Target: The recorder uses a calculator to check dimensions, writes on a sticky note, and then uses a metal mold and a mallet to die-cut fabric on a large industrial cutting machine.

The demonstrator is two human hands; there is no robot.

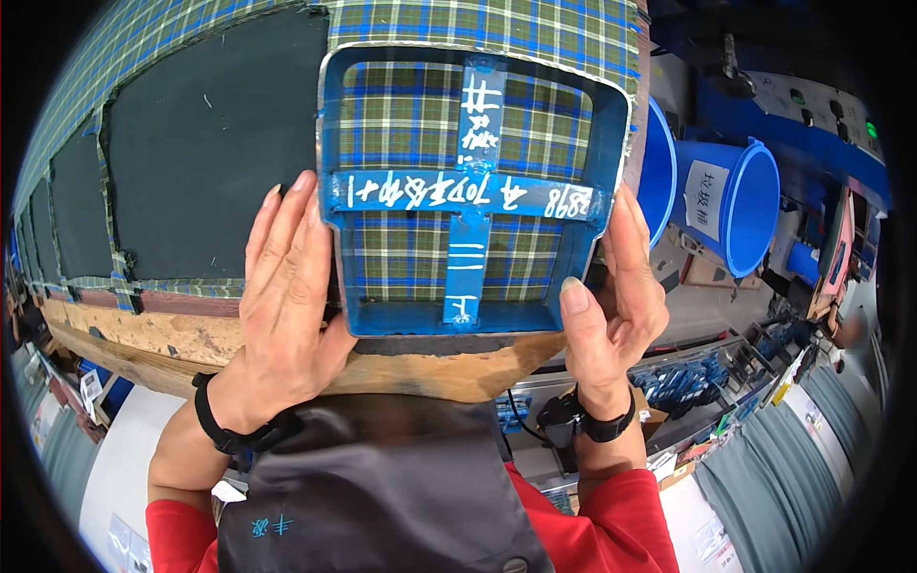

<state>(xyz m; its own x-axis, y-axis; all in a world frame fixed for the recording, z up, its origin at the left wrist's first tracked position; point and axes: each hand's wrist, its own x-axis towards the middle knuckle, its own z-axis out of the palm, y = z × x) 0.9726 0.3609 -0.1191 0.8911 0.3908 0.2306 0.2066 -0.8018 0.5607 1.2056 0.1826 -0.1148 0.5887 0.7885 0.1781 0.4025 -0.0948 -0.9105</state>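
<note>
A blue metal cutting die (468, 194) with a cross-shaped brace and white handwriting lies over green, blue and white plaid fabric (458, 21). The fabric shows through its openings. My left hand (284, 301) presses along the die's left wall, fingers long and together, thumb at the lower left corner. On the opposite side, my right hand (621, 310) holds the right wall, its thumb near the lower right corner and its fingers along the outside. Between them, the two hands clasp the die. Left of it, cut-out gaps in the fabric bare a black surface (210, 153).
A worn wooden table edge (153, 342) runs close in front of my dark apron (382, 487). Blue bins (755, 205) stand right of the table, one bearing a white label. Racks with blue dies (678, 382) and grey-green curtains (764, 468) lie at the lower right.
</note>
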